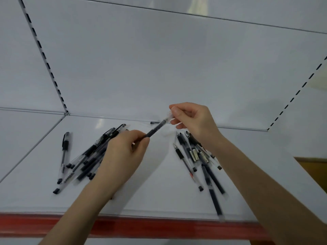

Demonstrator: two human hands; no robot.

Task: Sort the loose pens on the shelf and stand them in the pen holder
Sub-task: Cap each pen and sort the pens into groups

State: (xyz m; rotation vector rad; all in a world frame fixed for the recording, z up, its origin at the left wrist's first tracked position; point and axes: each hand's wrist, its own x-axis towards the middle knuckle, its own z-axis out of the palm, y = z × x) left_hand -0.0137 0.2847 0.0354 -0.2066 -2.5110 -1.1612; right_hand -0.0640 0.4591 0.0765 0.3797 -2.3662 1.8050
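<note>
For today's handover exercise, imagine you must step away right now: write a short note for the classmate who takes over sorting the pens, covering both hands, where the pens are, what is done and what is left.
Hands: the left hand and right hand hold one pen between them, above the shelf; the left pinches the dark end, the right the clear end.
Pens: left pile beside the left hand, one separate pen further left, right pile under the right forearm, one small pen at the back edge.
Done: apparently two rough piles; no pen holder is in view.
Left: finish sorting, find the holder, stand all pens in it.
</note>
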